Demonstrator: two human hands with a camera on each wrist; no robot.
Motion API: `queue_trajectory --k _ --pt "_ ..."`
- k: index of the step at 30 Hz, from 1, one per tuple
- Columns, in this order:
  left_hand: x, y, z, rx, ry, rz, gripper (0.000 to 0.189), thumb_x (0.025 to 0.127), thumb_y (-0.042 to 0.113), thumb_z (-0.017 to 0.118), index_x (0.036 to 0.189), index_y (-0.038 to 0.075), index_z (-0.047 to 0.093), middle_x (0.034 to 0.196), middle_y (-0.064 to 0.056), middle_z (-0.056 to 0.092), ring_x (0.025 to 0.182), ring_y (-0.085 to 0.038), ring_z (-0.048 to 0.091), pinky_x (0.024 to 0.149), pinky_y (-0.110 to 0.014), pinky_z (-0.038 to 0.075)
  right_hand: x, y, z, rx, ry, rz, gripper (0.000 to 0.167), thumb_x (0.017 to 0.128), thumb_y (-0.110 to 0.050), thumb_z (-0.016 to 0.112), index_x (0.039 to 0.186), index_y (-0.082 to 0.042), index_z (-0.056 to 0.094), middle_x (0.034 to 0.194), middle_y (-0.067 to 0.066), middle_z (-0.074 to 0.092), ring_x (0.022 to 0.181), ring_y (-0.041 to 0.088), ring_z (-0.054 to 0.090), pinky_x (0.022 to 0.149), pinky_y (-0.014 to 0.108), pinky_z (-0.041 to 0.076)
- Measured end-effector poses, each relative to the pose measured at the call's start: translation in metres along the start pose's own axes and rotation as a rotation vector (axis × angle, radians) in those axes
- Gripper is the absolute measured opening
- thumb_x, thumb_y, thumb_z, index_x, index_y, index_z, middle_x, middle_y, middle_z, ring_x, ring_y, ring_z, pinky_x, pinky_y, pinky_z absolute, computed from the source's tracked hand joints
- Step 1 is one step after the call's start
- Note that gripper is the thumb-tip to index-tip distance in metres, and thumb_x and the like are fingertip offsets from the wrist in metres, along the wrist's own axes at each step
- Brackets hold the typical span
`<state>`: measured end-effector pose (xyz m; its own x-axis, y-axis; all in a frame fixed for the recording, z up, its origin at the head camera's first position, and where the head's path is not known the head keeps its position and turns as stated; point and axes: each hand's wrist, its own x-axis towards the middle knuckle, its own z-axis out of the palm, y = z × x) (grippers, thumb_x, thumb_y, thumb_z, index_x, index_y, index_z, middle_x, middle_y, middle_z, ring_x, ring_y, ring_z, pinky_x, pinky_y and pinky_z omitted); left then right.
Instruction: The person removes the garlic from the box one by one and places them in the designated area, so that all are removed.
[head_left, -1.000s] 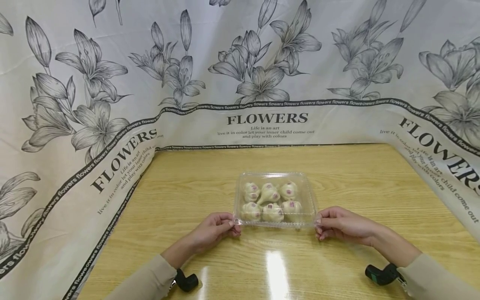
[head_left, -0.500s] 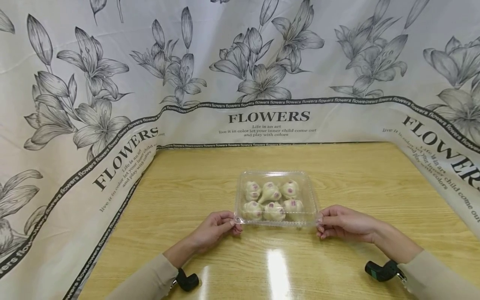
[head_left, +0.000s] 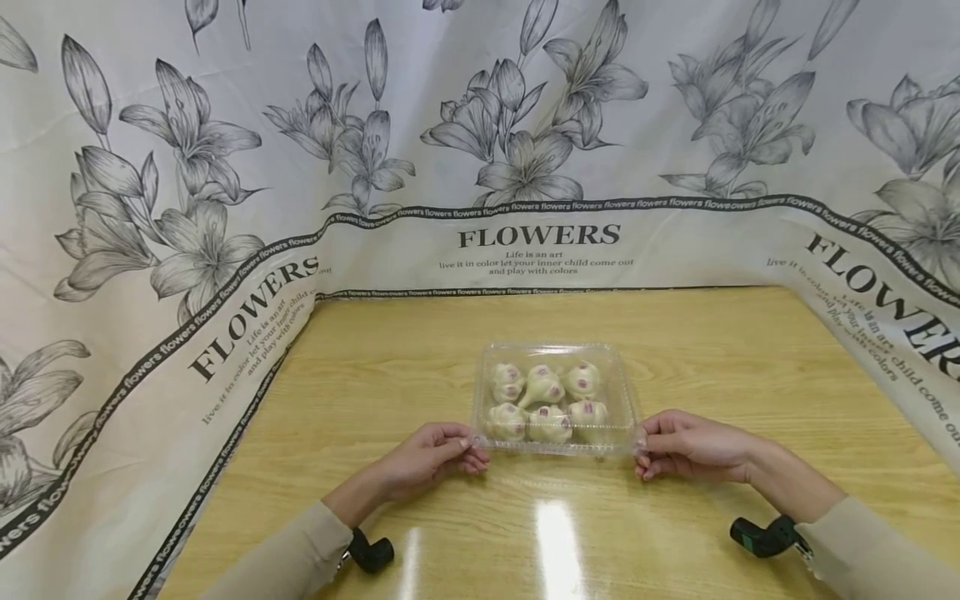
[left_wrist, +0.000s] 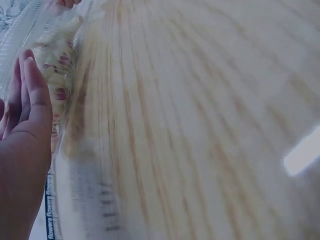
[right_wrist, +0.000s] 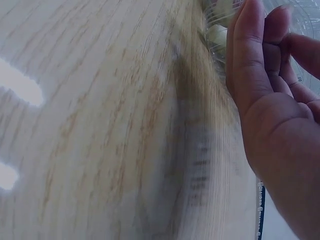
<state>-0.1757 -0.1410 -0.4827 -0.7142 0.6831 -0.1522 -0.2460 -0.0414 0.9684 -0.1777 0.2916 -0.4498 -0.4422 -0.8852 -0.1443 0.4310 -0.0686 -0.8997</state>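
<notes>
A clear plastic clamshell box (head_left: pixel 555 447) lies on the table with its lid down. Inside sit several pale, garlic-like bulbs (head_left: pixel 543 385) with purple marks, in two rows. At the box's near left corner, my left hand (head_left: pixel 423 462) pinches the rim between thumb and fingers. My right hand (head_left: pixel 693 450) pinches the near right corner in the same way. In the left wrist view, the fingers (left_wrist: pixel 37 95) lie alongside the box, and the thumb is mostly out of sight. The right wrist view has the curled fingers (right_wrist: pixel 250 55) against the box's edge.
The wood-grain table (head_left: pixel 390 350) reaches back to a white curtain (head_left: pixel 390 258) printed with flowers and lettering, which encloses the left, back and right sides. Bright light reflections lie on the table's near part. A black wrist device (head_left: pixel 763 537) hangs at each sleeve.
The left hand's fingers have shifted slightly at the box's corner. Box and right hand stay nearly in place; the whole view has drifted a little.
</notes>
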Motion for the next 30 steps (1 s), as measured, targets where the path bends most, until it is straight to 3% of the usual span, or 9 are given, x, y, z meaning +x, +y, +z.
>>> queue_trajectory --k 6,12,19,30 --pt "0.000 0.001 -0.004 -0.145 -0.060 -0.063 0.032 0.110 0.009 0.043 0.131 -0.015 0.052 0.116 -0.018 0.069 0.107 -0.023 0.069 0.102 -0.037 0.055 0.000 0.000 0.001 -0.003 -0.001 0.003 0.033 0.110 0.003 0.030 0.110 0.005 0.063 0.104 0.009 0.068 0.105 0.021 0.068 0.097 0.032 0.057" --pt "0.000 0.001 -0.006 -0.200 -0.100 -0.093 0.036 0.110 0.010 0.043 0.132 -0.018 0.049 0.117 -0.021 0.069 0.106 -0.024 0.070 0.102 -0.037 0.055 -0.001 -0.002 0.001 0.000 -0.009 -0.002 0.033 0.110 0.004 0.029 0.110 0.006 0.062 0.105 0.009 0.068 0.106 0.021 0.068 0.098 0.032 0.057" --pt "0.000 0.002 -0.007 -0.174 -0.155 -0.080 0.031 0.110 0.008 0.043 0.128 -0.015 0.053 0.114 -0.016 0.071 0.105 -0.023 0.071 0.101 -0.036 0.056 -0.002 -0.002 0.002 -0.008 0.015 0.008 0.032 0.110 0.003 0.030 0.111 0.006 0.062 0.105 0.009 0.068 0.106 0.021 0.068 0.098 0.032 0.057" --pt "0.000 -0.001 0.003 -0.081 -0.101 -0.004 0.027 0.111 0.006 0.040 0.116 -0.017 0.052 0.103 -0.011 0.067 0.092 -0.016 0.070 0.092 -0.029 0.060 -0.003 -0.001 0.003 -0.015 0.053 0.042 0.030 0.110 0.001 0.033 0.109 0.005 0.063 0.103 0.009 0.068 0.104 0.021 0.068 0.097 0.032 0.058"
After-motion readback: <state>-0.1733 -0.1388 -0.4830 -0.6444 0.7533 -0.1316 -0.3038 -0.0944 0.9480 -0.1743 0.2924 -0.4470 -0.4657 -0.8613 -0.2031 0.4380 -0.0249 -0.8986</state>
